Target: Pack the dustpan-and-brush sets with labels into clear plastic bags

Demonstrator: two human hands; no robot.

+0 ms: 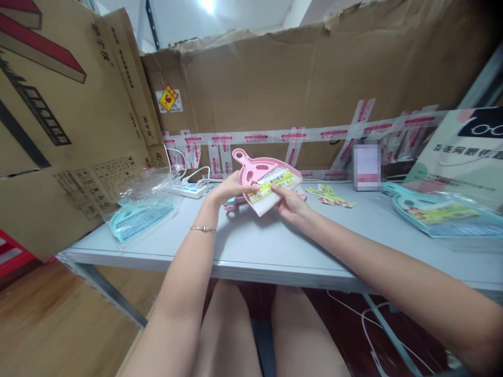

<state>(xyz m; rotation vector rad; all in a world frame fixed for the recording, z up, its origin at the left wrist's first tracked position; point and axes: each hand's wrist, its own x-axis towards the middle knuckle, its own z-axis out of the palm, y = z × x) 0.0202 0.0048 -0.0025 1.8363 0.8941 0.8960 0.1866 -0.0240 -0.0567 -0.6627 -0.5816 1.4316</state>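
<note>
A pink dustpan (257,168) is held up above the table, tilted, its ring handle pointing to the upper left. A brush with white bristles (262,203) lies in it, and a yellow-green label (283,180) runs across the bristles. My left hand (232,189) is closed on the dustpan's left edge, its thumb reaching over the label. With its thumb pressed on the label and fingers behind, my right hand (291,205) grips the lower right side. Below and behind the set, other pink and blue pieces are partly hidden.
Bagged blue dustpan sets lie on the table at left (141,217) and right (440,213). Several loose labels (332,196) rest right of my hands. A power strip (190,189), a phone-like screen (367,166) and a large cardboard box (255,78) stand along the back.
</note>
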